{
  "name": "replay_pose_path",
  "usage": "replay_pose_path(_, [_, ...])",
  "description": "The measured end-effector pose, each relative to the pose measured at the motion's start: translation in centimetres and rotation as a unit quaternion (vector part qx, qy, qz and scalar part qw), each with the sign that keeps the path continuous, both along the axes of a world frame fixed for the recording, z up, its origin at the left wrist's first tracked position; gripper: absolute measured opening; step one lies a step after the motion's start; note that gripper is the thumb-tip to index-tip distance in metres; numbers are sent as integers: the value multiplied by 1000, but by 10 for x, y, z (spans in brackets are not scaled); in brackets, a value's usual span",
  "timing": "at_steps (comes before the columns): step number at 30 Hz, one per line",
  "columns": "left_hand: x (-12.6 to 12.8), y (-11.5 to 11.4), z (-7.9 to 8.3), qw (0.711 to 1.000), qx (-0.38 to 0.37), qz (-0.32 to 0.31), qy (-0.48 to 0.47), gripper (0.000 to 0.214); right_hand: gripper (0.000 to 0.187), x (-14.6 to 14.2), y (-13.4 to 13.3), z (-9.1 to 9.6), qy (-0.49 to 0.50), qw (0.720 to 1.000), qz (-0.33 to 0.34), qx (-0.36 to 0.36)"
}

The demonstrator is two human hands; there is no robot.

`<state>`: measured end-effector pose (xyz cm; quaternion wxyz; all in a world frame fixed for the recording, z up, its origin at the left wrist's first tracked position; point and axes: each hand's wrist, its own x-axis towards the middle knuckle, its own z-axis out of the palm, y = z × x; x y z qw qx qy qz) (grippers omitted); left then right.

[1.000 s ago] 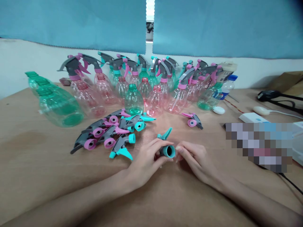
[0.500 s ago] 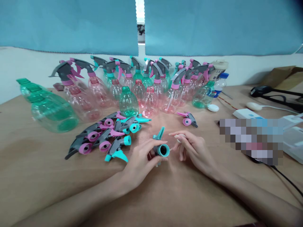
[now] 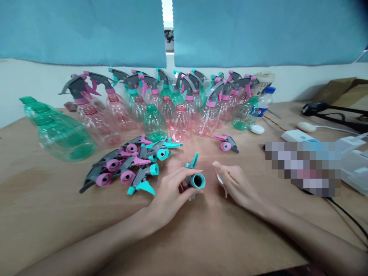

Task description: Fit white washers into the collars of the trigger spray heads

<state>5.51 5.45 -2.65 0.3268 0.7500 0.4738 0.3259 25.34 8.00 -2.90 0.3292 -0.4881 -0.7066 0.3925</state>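
My left hand (image 3: 169, 191) is closed around a grey and turquoise trigger spray head (image 3: 197, 181), whose round collar opening faces me. To its right, apart from it, my right hand (image 3: 237, 188) is curled around a small white object (image 3: 220, 179), mostly hidden by the fingers, so its kind does not show. Left of my left hand lies a pile of loose spray heads (image 3: 126, 163) with pink or turquoise collars. A single pink and grey spray head (image 3: 226, 145) rests beyond my right hand.
Behind stand several pink and green bottles, some capped with spray heads, some open, such as a green bottle (image 3: 155, 124). At left are open green bottles (image 3: 63, 134). On the right lie a white oval item (image 3: 257, 129), a power strip (image 3: 299, 136) and a clear plastic box (image 3: 355, 172).
My right hand has turned and its fingers have curled in around the white object, the thumb now on top. My left hand keeps its hold on the spray head. The view has shifted slightly.
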Motion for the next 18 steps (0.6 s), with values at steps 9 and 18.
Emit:
replay_pose_path(9, [0, 0, 0, 1000, 22, 2, 6, 32, 37, -2, 0, 0, 52, 994, 86, -50])
replay_pose_path(18, [0, -1, 1, 999, 34, 2, 9, 34, 12, -2, -2, 8, 102, 989, 73, 82])
